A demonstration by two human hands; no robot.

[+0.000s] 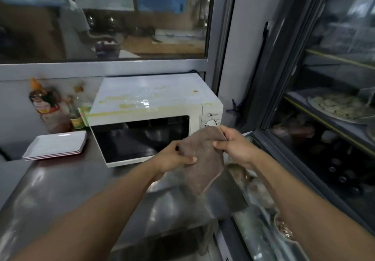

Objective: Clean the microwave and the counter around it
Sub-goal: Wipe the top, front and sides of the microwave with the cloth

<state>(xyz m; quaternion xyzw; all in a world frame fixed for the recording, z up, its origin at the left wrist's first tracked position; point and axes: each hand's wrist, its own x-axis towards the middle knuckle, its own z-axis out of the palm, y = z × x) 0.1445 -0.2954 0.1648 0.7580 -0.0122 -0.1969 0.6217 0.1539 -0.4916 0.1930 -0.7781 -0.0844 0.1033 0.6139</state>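
A white microwave (pixel 154 100) stands at the back of the steel counter (pixel 60 183), its top smeared with yellow stains and a wet patch. Its dark glass door (pixel 129 141) hangs open toward me. In front of the door I hold a brown cloth (pixel 203 159) up between both hands. My left hand (pixel 174 157) grips the cloth's left edge, thumb across the front. My right hand (pixel 233 145) pinches its upper right corner near the microwave's dial. The cloth's lower end hangs loose above the counter.
A stack of white rectangular plates (pixel 56 144) lies left of the microwave, with sauce bottles (pixel 48 106) behind it against the wall. A glass-fronted display fridge (pixel 324 118) with food trays fills the right side. A window (pixel 101 17) runs above the microwave.
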